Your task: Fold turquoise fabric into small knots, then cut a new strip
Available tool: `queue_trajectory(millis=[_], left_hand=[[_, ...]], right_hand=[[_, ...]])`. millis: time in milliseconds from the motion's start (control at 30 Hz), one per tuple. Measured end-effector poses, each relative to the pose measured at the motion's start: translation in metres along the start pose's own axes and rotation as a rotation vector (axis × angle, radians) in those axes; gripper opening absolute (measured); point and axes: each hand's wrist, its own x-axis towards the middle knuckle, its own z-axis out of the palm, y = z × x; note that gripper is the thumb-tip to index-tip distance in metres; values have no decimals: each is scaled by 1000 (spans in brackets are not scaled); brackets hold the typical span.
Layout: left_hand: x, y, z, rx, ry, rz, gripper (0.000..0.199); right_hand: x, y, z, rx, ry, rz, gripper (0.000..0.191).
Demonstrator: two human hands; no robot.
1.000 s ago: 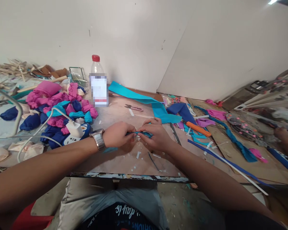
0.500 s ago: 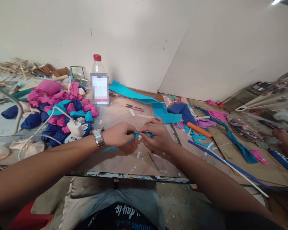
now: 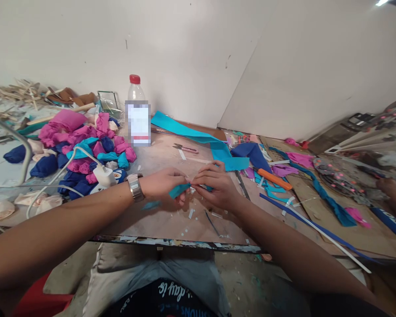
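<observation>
Between my two hands is a small piece of turquoise fabric (image 3: 178, 190), pinched at its middle above the table. My left hand (image 3: 163, 184), with a metal watch (image 3: 135, 187) on the wrist, grips the fabric's left part between thumb and fingers. My right hand (image 3: 216, 185) pinches the same piece from the right, its fingers bent and partly hiding it. A little beyond the hands lies a pair of pink thread snips (image 3: 186, 149). Behind my right hand, a long turquoise fabric strip (image 3: 185, 127) stretches across the table.
A heap of pink, navy and turquoise fabric bundles (image 3: 82, 136) lies at left, with a white plug (image 3: 104, 176) and cable. A red-capped bottle (image 3: 137, 90) stands by the wall. An orange-handled cutter (image 3: 274, 179) lies at right. Another person's hand (image 3: 394, 193) shows far right.
My left fingers have shifted on the turquoise fabric, and a wider flap of it now shows below the thumb. The right hand stays almost in place.
</observation>
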Motion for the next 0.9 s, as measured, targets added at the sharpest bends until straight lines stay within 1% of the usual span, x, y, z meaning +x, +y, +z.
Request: queue_trajectory(millis=[67,167,400,500,567,733,900], left_hand=[[1,0,0,-13,12,-6,33],[2,-1,1,6,35,10,30],[1,-1,1,105,78,58,27],[2,-1,1,154,104,89,29],[2,-1,1,230,136,126,30],[0,-1,2,532,242,252,35],[-4,1,6,812,342,328,29]], right_hand=[[0,0,-1,-10,-10,3,9],[0,0,-1,-17,-9,1,8],[0,0,1,-16,62,10,3],[-1,1,1,-19,66,27,4],[-1,2,1,-19,56,56,4],[-3,3,3,-5,27,97,4],[-4,5,4,10,12,134,6]])
